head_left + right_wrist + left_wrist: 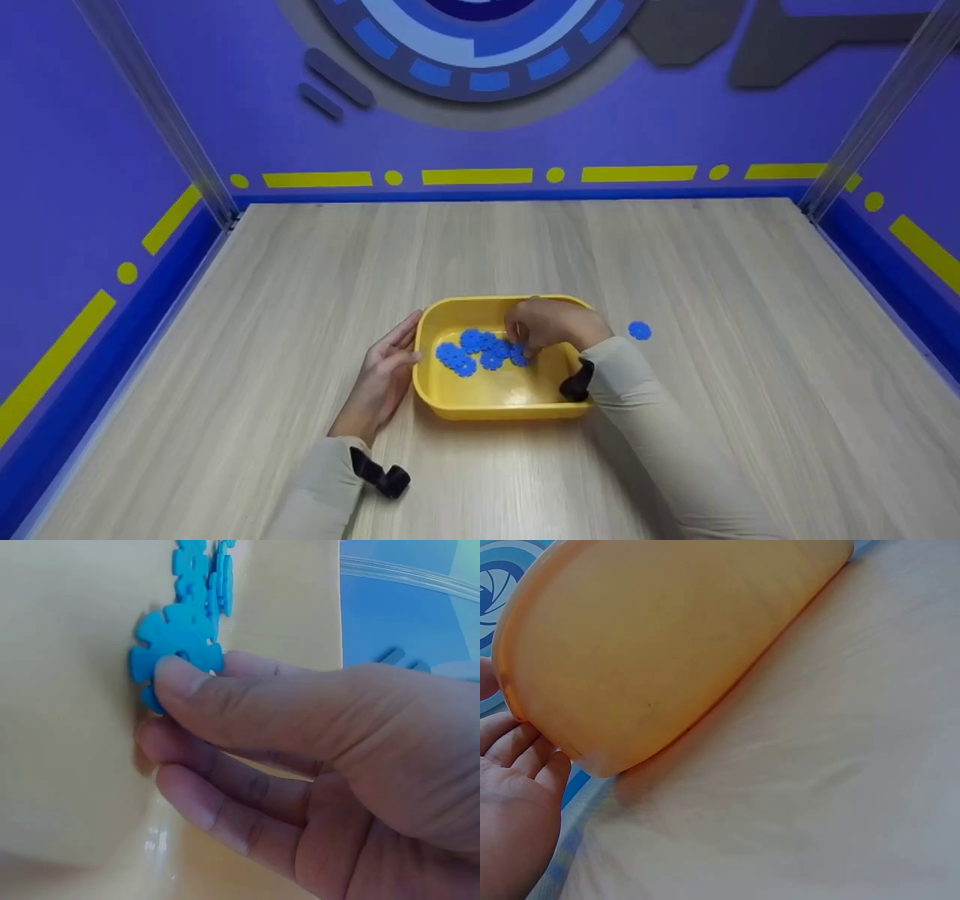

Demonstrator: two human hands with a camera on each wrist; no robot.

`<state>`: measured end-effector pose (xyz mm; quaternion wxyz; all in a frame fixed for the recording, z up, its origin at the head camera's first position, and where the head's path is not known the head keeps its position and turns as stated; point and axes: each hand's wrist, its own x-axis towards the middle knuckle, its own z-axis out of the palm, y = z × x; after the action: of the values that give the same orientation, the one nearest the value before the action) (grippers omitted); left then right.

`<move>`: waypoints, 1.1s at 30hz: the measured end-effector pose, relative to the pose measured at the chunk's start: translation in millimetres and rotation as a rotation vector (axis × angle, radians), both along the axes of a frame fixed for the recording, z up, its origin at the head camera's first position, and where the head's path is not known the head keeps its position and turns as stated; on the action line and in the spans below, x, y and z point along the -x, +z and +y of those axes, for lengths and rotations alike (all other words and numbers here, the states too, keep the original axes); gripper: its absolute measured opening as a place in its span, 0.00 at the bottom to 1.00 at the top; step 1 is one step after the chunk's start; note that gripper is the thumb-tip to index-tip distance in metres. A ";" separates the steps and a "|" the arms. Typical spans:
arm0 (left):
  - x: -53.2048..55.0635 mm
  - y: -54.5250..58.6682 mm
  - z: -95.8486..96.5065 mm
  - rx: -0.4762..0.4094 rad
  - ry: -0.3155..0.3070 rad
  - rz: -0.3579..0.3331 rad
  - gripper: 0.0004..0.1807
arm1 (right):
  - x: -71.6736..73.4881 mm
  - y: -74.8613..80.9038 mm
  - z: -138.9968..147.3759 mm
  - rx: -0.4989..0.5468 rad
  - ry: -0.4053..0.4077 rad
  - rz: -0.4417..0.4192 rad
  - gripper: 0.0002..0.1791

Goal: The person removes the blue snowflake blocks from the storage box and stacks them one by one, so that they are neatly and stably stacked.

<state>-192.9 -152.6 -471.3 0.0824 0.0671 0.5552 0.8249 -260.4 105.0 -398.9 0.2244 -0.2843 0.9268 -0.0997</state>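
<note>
A yellow plastic tub (480, 412) stands on the table with several blue notched snowflake discs (470, 341) inside. My right hand (551, 322) reaches over its far right part and pinches one blue disc (169, 637) between thumb and fingers. More discs (191, 566) trail behind that one in the right wrist view; whether they are joined I cannot tell. At the tub's left end, my left hand (382, 382) holds it, thumb at the rim and fingers against the outer wall. The left wrist view shows those fingers (532, 754) partly hidden behind the tub (645, 652).
A single blue disc (640, 330) lies on the wooden table (300, 300), to the right of the tub. Blue-purple panels (480, 146) with yellow marks enclose the back and sides. Each wrist wears a black strap (382, 475).
</note>
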 end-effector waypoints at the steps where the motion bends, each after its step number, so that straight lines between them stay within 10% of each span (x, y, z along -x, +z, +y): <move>1: 0.0 -0.2 -0.1 0.004 -0.001 0.000 0.37 | 0.1 0.2 0.3 0.005 0.013 0.000 0.08; 33: -1.2 -0.6 -0.2 -0.037 -0.013 0.015 0.38 | -3.3 35.3 19.3 0.184 0.024 0.058 0.07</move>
<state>-191.7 -152.8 -471.8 0.0827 0.0783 0.5400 0.8339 -257.1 124.3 -363.6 0.1715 -0.3174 0.9163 -0.1737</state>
